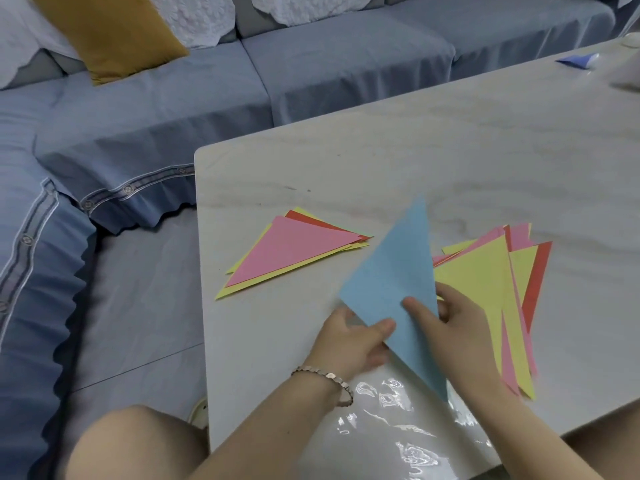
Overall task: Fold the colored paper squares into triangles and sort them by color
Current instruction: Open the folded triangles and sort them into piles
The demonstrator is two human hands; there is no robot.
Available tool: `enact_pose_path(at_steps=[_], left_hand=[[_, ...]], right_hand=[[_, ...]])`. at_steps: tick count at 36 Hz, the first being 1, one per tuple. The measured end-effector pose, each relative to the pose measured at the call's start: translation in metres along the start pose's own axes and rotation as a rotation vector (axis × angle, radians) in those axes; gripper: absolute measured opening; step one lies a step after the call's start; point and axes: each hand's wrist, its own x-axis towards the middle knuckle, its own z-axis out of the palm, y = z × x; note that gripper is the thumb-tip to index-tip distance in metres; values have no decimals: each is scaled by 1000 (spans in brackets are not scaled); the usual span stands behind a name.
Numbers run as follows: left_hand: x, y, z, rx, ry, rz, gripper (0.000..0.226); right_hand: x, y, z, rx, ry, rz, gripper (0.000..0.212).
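Note:
A light blue paper triangle (398, 285) is lifted above the white marble table (450, 161), held by both hands. My left hand (353, 341) pinches its lower left edge with the thumb on top. My right hand (450, 323) grips its right side, thumb on the paper. To the left lies a pile of folded triangles with a pink one (291, 254) on top, over red and yellow ones. On the right lies a second pile topped by a yellow triangle (485, 278), with pink and red edges showing underneath.
A blue sofa (173, 109) with a mustard cushion (107, 32) runs along the table's far and left sides. Another blue paper piece (576, 60) lies at the table's far right corner. My knees show below the table's near edge.

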Motion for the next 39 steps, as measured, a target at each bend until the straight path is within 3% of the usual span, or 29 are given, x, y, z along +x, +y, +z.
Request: enact_pose_path(at_steps=[4,7,8,11,14,18,20,22,24,27,39], left_hand=[[4,-2,-10,40,145,85,29],[15,-4,-34,355,236,178,28],[19,-3,-44,492,253,215,30],[31,-2,-66,845,280,288,37],[42,1,-78,1026,285,325,42],[43,-2,-78,1186,378,443,47],[38,-10,-74,1211,396,574,42],[34,-26,-70,1226,365,747,33],[28,-42,-68,1307,266,814,40],[19,-60,-69,1440,160,785,66],[9,-74,-89,1478,161,692,57]], right_hand=[[-6,4,14,1,-52,-10,19],[-6,8,16,-55,11,-9,65],[-6,11,14,-123,34,-59,71],[-6,22,11,-385,42,-294,56],[-7,37,19,-595,-75,-478,38],[-10,50,34,-781,-273,-564,40],[-9,56,40,-874,-317,-620,57],[-9,58,43,-938,-353,-653,64],[-11,57,47,-962,-382,-652,65],[-15,56,52,-967,-390,-667,65],[-25,62,50,-979,-423,-658,63]])
